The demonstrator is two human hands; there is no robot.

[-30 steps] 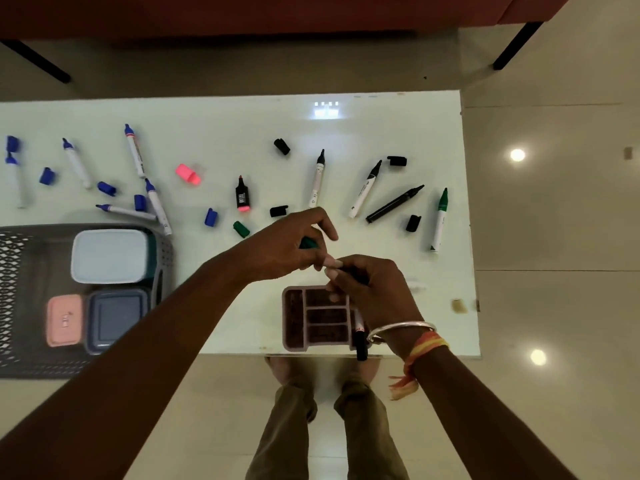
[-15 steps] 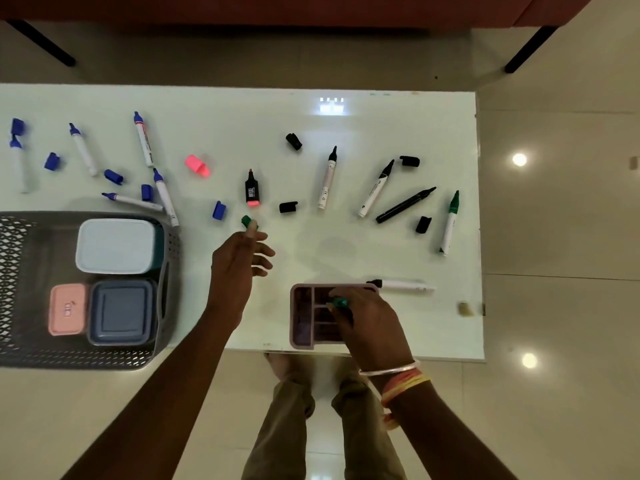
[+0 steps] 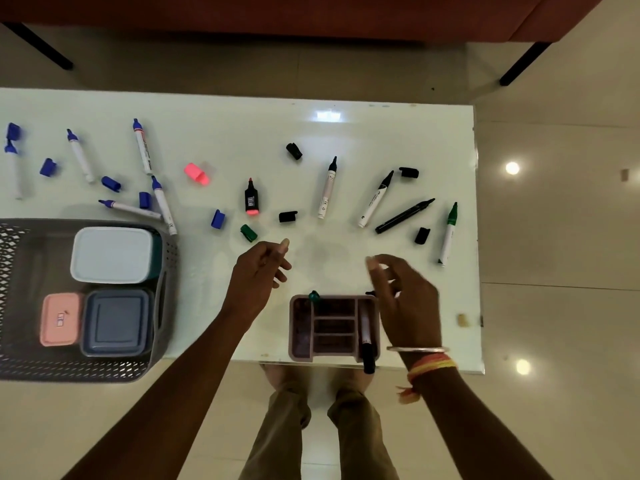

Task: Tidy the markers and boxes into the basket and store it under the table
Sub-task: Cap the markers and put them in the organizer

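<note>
1. white glossy table (image 3: pixel 242 126) carries everything; uncapped markers and loose caps lie scattered across its far half.
2. grey mesh basket (image 3: pixel 20 368) stands at the left end of the near side. it holds three closed boxes: a white-lidded box (image 3: pixel 112 254) at the far side, and a pink box (image 3: pixel 59 318) and a grey-blue box (image 3: pixel 116 322) side by side nearer the person.
3. the brown organiser tray (image 3: pixel 301 327) sits at the near edge, between the two hands. a black-capped marker (image 3: pixel 366 337) lies in its right compartment, with the capped end poking past the tray's near wall. something green (image 3: pixel 314 296) shows at the tray's far left corner.
4. the left hand (image 3: pixel 258 275) hovers over the table with loosely curled fingers and holds nothing. it is just beside a green cap (image 3: pixel 248 233).
5. the right hand (image 3: pixel 405 296) is blurred, just right of the tray's far corner. its fingers are relaxed and spread, with nothing in them. a metal bangle (image 3: pixel 417 349) and orange threads (image 3: pixel 431 365) circle the wrist.
6. five blue markers lie at the far left, one of them (image 3: pixel 163 206) touching the basket's rim, with blue caps (image 3: pixel 110 183) among them.
7. towards the middle lie a pink cap (image 3: pixel 196 173) and a pink highlighter (image 3: pixel 251 199).
8. on the right lie two white black-tipped markers (image 3: pixel 327 188), a black marker (image 3: pixel 404 215), a green marker (image 3: pixel 448 233) and black caps (image 3: pixel 422 235).
</note>
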